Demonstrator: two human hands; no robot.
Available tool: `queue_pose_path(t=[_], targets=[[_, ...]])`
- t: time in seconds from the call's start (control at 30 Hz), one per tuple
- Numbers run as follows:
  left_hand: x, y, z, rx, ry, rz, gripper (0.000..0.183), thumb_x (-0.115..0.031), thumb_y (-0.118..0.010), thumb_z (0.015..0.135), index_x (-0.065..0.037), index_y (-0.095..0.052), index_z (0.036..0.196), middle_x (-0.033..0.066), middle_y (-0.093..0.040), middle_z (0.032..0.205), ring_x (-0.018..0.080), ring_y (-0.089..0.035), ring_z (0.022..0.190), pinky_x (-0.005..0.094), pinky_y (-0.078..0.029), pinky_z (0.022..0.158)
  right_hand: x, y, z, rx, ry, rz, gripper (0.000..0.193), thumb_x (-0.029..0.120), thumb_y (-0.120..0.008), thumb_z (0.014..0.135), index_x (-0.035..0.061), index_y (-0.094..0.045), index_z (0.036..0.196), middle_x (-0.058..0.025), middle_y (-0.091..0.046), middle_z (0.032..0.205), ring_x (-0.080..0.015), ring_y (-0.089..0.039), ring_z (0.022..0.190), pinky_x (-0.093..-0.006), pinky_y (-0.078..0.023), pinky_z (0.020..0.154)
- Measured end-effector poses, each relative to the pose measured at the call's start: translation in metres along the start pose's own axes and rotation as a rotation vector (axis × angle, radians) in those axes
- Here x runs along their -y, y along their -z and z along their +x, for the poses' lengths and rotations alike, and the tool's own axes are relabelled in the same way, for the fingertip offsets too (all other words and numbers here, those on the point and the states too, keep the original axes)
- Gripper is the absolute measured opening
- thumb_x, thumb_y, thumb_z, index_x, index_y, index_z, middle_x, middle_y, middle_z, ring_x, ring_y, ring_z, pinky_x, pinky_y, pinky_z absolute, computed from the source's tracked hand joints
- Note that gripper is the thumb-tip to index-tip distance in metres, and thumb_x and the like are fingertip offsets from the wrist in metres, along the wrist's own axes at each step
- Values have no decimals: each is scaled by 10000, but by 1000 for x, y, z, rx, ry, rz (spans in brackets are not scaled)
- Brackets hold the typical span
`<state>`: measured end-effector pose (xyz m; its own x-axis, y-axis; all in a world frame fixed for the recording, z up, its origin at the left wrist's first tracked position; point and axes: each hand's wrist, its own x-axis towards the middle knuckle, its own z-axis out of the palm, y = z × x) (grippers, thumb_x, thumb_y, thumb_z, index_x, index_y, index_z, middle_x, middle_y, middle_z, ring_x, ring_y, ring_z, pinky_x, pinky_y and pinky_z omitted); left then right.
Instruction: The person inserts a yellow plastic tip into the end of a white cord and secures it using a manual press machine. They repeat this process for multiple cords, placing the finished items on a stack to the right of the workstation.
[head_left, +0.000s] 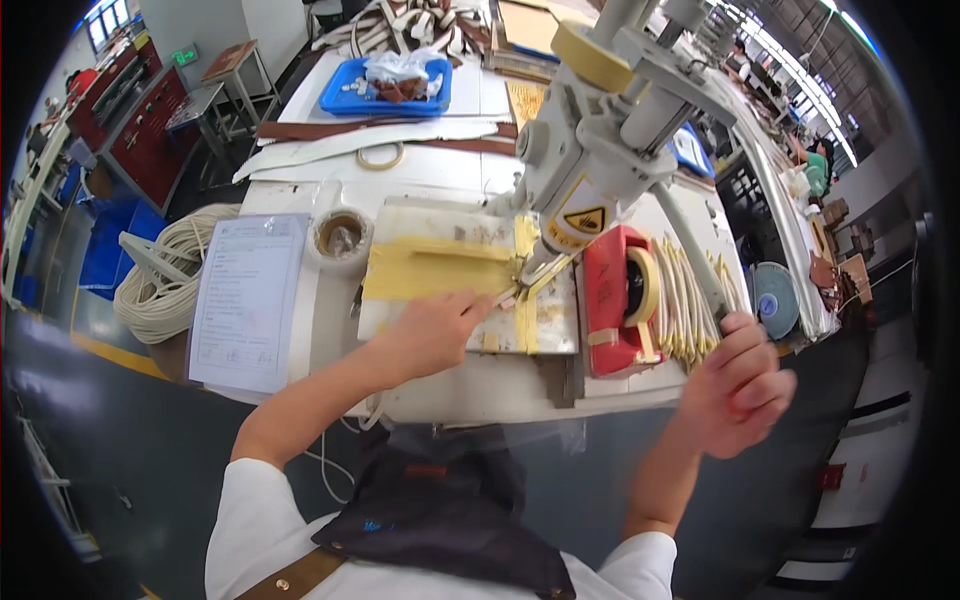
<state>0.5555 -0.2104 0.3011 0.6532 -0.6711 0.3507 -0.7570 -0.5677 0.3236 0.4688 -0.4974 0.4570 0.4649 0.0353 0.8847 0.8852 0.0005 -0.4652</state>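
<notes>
A grey hand press (590,130) stands on the white table, with a yellow warning label on its front. My right hand (740,392) is closed at the lower end of its long lever (690,240), slightly blurred. My left hand (432,332) lies over the press's base plate (400,340), with fingers pinched together just under the press tip. A small pale piece (508,299) shows at those fingertips; its kind is unclear. Yellow tape (440,268) covers part of the plate.
Right of the plate stands a red tape dispenser (605,300), beside a row of pale cords (680,300) with yellow ends. Leftward are a clear tape roll (340,238), a printed sheet (250,300) and a rope coil (160,300). A blue tray (345,98) sits farther back.
</notes>
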Motion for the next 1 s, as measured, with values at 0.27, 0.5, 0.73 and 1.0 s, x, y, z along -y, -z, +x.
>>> queue_pose_path(t=[0.27,0.5,0.73,1.0], targets=[[4,-17,-6,-146,15,-24,334,-114,-629,923,18,-640,1230,101,-589,889,282,-640,742,395,-524,624,-5,34,175,-70,-352,30,289,275,-467,1072,-3,-540,1102,-62,-453,833,-223,-482,849,-453,-426,1022],[0,10,-36,-324,262,-193,194,-124,-691,917,-25,-679,1083,99,-625,848,253,-643,691,374,-520,597,-14,-6,99,-71,-246,-1025,295,84,-605,995,-11,-611,1274,-146,-712,1149,-211,-688,892,-342,-552,830],[-1,1,-43,-439,434,-462,145,-153,-718,941,-15,-687,972,73,-609,776,158,-583,598,306,-478,560,-94,-51,-65,543,-732,-1105,385,107,-672,810,70,-725,1190,-252,-510,1435,-401,-549,1226,-453,-504,987],[3,6,-47,-452,460,-493,136,-136,-729,928,-8,-691,952,63,-599,757,128,-562,592,280,-459,540,-132,-58,-75,427,-739,-1034,283,62,-704,738,26,-710,1019,-125,-606,1267,-344,-609,1071,-452,-524,892]])
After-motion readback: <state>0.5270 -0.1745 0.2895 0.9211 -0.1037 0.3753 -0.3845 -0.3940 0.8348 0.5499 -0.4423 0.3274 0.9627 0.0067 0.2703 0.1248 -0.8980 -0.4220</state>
